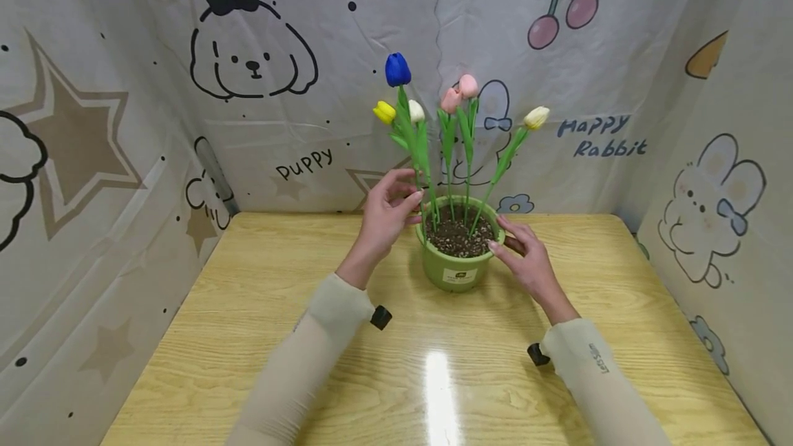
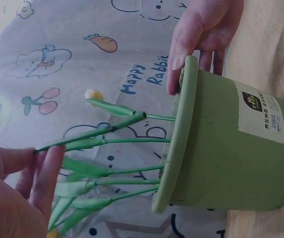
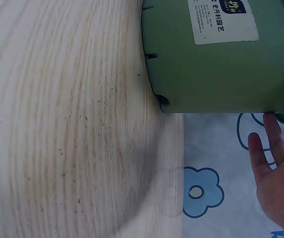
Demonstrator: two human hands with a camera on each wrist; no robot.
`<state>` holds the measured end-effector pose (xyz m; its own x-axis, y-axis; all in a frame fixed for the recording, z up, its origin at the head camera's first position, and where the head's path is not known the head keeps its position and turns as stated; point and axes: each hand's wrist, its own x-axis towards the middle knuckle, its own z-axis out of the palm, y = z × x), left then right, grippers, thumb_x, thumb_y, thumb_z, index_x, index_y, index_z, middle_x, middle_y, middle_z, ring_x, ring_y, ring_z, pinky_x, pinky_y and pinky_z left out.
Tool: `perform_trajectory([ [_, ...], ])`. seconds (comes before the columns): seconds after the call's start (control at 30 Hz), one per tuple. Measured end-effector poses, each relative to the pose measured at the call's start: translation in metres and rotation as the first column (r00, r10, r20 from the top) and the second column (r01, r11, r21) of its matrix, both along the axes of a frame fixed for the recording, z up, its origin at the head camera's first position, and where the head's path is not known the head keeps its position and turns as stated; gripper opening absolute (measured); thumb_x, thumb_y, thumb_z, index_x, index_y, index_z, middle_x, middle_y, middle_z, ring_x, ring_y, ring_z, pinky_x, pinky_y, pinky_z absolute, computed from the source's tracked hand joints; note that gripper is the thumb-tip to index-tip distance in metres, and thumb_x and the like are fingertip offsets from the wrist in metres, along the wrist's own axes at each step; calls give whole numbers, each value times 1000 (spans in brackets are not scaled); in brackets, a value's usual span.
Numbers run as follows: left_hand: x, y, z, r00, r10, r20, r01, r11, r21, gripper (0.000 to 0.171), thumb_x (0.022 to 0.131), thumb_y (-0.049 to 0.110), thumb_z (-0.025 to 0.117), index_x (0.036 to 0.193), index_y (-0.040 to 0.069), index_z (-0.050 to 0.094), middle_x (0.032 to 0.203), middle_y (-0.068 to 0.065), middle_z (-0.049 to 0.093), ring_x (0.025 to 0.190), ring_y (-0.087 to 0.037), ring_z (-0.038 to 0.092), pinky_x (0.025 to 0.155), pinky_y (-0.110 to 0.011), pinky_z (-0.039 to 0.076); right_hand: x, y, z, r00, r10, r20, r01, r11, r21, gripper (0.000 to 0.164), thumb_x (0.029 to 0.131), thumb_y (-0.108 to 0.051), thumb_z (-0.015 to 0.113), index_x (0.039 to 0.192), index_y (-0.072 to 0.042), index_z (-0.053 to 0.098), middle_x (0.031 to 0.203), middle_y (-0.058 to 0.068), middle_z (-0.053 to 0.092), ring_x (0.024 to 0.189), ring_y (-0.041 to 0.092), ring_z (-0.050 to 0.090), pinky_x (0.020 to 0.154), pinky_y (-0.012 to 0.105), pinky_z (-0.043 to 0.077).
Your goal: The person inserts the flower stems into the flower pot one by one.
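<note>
A green flowerpot (image 1: 457,279) of dark soil (image 1: 461,243) stands on the table, holding several artificial tulips. My left hand (image 1: 387,208) pinches a thin green tulip stem (image 2: 107,130) between thumb and fingers at the pot's left side. Higher up, that stem seems to lead to the blue tulip (image 1: 398,69), though leaves overlap there. Its lower end is free in the left wrist view. My right hand (image 1: 526,257) rests its fairly straight fingers against the pot's right rim; they touch just below the lip in the right wrist view (image 3: 281,168).
Around the held stem stand a yellow tulip (image 1: 384,113), a white tulip (image 1: 416,111) and pink tulips (image 1: 451,100). A cream tulip (image 1: 536,118) leans right. The wooden table (image 1: 297,281) meets a printed cloth backdrop (image 1: 279,136) behind the pot.
</note>
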<state>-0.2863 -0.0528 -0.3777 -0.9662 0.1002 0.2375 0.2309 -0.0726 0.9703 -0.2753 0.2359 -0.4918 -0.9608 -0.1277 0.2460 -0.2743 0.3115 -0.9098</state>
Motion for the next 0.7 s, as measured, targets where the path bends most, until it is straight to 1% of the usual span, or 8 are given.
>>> perform_trajectory([
  [0.1,-8,7,-2,1000,-6,-23,6,1000,23,40,99,0,66,138,5,58,104,-4,62,81,-18,67,76,-41,66,0,0,0,1000,1,6,-1,1000,2,61,103,-23,67,159,-16,43,163,11,37,140,41,50,100,9,47],
  [0.17,-13,11,-3,999,-5,-37,6,999,37,39,99,-1,66,137,4,58,103,-3,62,81,-20,68,77,-43,66,0,0,1,1000,1,8,-1,1000,3,61,103,-23,67,159,-17,43,163,10,36,140,41,50,100,9,47],
  [0.33,-23,21,-4,997,1,-72,2,999,43,37,100,1,65,137,4,59,103,-3,62,83,-23,67,75,-43,66,0,1,1,1000,4,5,-4,1000,11,62,103,-21,66,159,-15,41,164,13,35,141,42,48,102,10,46],
  [0.43,-28,28,-6,996,10,-84,-6,999,45,37,101,3,65,138,5,59,104,-4,62,84,-22,66,73,-38,65,0,1,1,1000,4,4,-4,1000,12,62,103,-21,66,159,-15,41,163,12,36,142,41,48,107,16,47],
  [0.5,-31,33,-7,996,17,-89,-12,998,53,37,101,4,64,138,5,59,106,-6,63,84,-21,66,72,-35,65,0,1,0,1000,2,3,-2,1000,12,61,103,-21,66,159,-16,41,163,12,37,142,39,48,112,23,47],
  [0.57,-34,37,-9,996,30,-89,-25,998,55,36,101,4,65,137,6,60,107,-7,64,84,-17,66,70,-31,64,1,0,0,1000,0,4,0,1000,8,61,103,-22,67,159,-17,42,162,10,38,142,37,49,114,29,46],
  [0.67,-38,43,-12,994,52,-101,-47,998,49,36,101,5,65,137,8,61,109,-9,65,83,-14,66,71,-30,64,0,0,-1,1000,-2,0,2,1000,6,61,103,-21,66,159,-15,42,162,11,38,141,37,49,115,36,45],
  [0.7,-39,45,-14,992,60,-107,-56,997,44,35,101,5,65,136,9,62,110,-10,65,84,-14,66,72,-34,64,0,0,-1,1000,-1,-1,1,1000,3,60,103,-21,66,158,-15,42,162,11,38,141,38,49,115,38,45],
])
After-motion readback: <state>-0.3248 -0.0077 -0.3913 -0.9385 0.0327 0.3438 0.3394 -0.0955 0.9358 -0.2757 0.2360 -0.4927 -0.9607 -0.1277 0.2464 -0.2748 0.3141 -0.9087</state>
